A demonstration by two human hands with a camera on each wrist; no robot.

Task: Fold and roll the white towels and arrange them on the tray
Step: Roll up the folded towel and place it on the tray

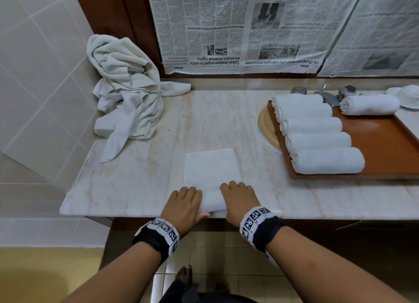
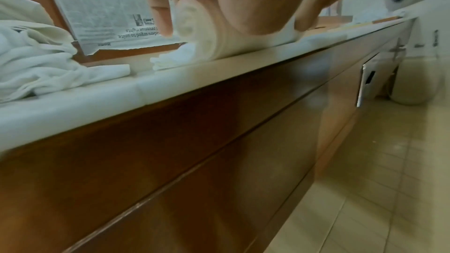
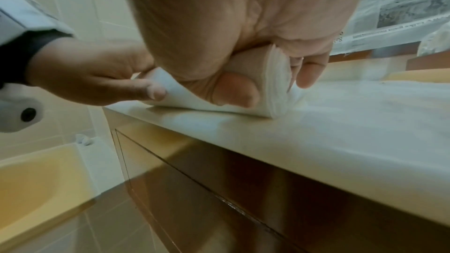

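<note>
At the near edge of the tabletop (image 1: pixel 140 189) I have both hands on the folded towel (image 1: pixel 212 169). My left hand (image 1: pixel 184 204) curls over the rolled near end at its left side, thumb tucked at the tabletop's edge. My right hand (image 1: pixel 241 199) grips the same roll at its right side; in the right wrist view the thumb (image 3: pixel 233 91) presses under the roll while the fingers wrap over the top. The rest of the towel lies flat beyond my knuckles, which hide most of the roll from the head view.

Farther right sits the brown tray (image 1: pixel 385 144), cut off by the frame edge, partly resting on a yellow plate (image 1: pixel 266 128). Five rolled towels (image 1: pixel 317 132) lie touching in a row along its left side, and a sixth roll (image 1: pixel 369 104) lies apart at the far end. Behind them I see metal tap fittings (image 1: pixel 326 95), partly covered, and something white (image 1: pixel 405 96) I cannot identify.

At the far left corner a heap of loose towels (image 1: pixel 127 92) leans against the tiled wall. Newspaper sheets (image 1: pixel 238 26) cover the surface behind the tabletop.
</note>
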